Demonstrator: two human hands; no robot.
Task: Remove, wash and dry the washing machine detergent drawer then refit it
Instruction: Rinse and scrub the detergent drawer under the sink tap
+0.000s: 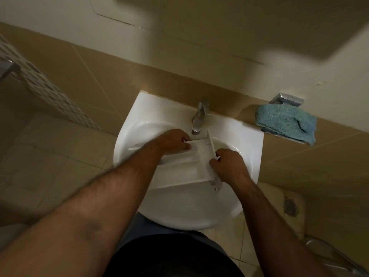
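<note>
The white detergent drawer [184, 166] lies across the white sink [139, 128], its front panel to the right and its compartments facing up. My left hand [173, 139] reaches into the drawer's far compartment below the tap, fingers curled on its inner wall. My right hand [227, 162] grips the drawer's front panel from the right side. The chrome tap [199, 116] stands just behind the drawer; I cannot tell whether water runs.
A blue cloth [285, 121] hangs on a chrome holder [287, 98] on the wall ledge, right of the sink. A floor drain [290, 206] sits at the lower right. Tiled wall rises behind the sink, tiled floor lies to the left.
</note>
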